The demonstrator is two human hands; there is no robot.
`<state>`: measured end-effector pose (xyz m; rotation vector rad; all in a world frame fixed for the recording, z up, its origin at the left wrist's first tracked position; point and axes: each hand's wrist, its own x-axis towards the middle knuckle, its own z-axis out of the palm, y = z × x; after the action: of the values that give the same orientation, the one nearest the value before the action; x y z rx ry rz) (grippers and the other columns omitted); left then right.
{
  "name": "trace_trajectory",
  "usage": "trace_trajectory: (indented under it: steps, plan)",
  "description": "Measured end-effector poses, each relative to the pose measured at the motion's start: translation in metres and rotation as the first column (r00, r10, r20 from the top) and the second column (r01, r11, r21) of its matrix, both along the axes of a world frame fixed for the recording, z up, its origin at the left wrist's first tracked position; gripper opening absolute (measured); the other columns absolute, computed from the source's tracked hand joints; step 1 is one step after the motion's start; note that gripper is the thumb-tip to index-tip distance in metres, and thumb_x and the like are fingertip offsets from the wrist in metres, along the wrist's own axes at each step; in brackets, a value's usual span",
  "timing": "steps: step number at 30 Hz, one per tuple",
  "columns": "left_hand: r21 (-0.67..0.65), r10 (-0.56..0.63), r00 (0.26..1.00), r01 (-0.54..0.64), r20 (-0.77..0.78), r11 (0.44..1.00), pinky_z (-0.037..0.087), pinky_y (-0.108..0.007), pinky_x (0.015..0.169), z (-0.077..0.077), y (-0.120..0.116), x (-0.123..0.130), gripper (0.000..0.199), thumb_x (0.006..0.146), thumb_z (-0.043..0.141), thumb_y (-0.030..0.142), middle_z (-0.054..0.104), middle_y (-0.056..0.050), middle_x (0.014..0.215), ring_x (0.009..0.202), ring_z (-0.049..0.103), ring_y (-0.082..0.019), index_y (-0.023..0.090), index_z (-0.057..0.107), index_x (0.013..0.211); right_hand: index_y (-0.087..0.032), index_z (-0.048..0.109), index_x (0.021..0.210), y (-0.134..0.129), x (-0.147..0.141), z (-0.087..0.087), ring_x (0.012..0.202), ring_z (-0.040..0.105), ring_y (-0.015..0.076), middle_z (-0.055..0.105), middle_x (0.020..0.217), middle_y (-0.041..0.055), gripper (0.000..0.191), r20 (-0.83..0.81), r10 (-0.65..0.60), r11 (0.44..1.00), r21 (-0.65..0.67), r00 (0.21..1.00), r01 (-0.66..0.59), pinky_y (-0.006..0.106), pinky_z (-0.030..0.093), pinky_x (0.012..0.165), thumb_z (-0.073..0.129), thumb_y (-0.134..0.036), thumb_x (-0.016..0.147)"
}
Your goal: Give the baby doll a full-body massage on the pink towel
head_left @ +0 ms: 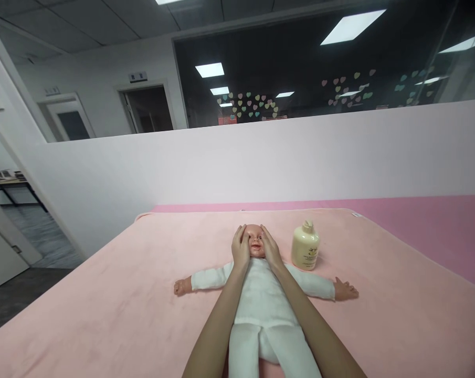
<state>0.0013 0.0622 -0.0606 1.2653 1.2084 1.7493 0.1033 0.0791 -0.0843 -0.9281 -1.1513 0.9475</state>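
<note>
A baby doll with a white cloth body lies on its back, arms spread wide to both sides and its head at the far end. My left hand rests flat along the left side of the doll's head, fingers stretched out toward the top. On the opposite side, my right hand lies against the cheek and temple in the same way. Both palms face inward, and the eyes, nose and mouth show between them. My forearms pass over the doll's torso. Neither hand is wrapped round anything.
A pale yellow pump bottle stands just right of the doll's head, above its arm. A pink blanket covers the table, with a darker pink surface at the right. Behind rises a white partition below a dark window.
</note>
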Motion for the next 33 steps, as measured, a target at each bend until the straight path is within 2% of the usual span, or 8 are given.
trace_trajectory:
  steps: [4,8,21,33]
  plan:
    - [-0.040,-0.020,0.993,0.025,0.116,0.999,0.030,-0.033,0.109,-0.0054,0.0056,-0.0022,0.030,0.081,0.054,0.021,0.054,-0.008,0.131,0.126,0.045,-0.020,0.017,0.067,0.108,-0.015,0.050,0.131,-0.0013,0.0022,0.0010,0.133,0.034,0.0209,0.041,0.141,0.0075,0.078,-0.015,-0.014,1.000,-0.017,1.000,0.013,0.034,0.024,0.113,0.047,-0.067,0.073]
    - [-0.016,-0.057,0.985,0.060,0.163,0.998,0.030,-0.032,0.109,-0.0080,0.0051,-0.0046,0.031,0.082,0.052,0.022,0.054,-0.010,0.130,0.125,0.046,-0.020,0.014,0.067,0.108,-0.015,0.050,0.131,0.0006,0.0046,-0.0028,0.133,0.036,0.0208,0.042,0.140,0.0072,0.076,-0.009,-0.026,0.999,-0.021,1.000,0.026,0.035,0.023,0.113,0.046,-0.066,0.075]
    - [-0.022,-0.050,0.975,0.057,0.217,0.998,0.033,-0.033,0.107,-0.0097,0.0082,-0.0063,0.029,0.079,0.053,0.015,0.057,-0.007,0.127,0.123,0.049,-0.019,0.018,0.070,0.103,-0.019,0.057,0.124,0.0048,0.0049,-0.0056,0.127,0.043,0.0220,0.049,0.135,0.0058,0.064,-0.094,-0.041,0.999,-0.005,0.995,0.041,0.036,0.029,0.110,0.051,-0.061,0.075]
    - [-0.024,-0.047,0.975,0.054,0.215,0.998,0.035,-0.033,0.107,-0.0052,0.0013,-0.0056,0.031,0.076,0.054,0.014,0.060,-0.008,0.123,0.120,0.051,-0.019,0.015,0.069,0.103,-0.018,0.061,0.118,0.0056,0.0081,-0.0074,0.126,0.044,0.0225,0.051,0.133,0.0072,0.062,-0.120,-0.040,0.999,-0.014,0.992,0.039,0.037,0.029,0.110,0.055,-0.059,0.072]
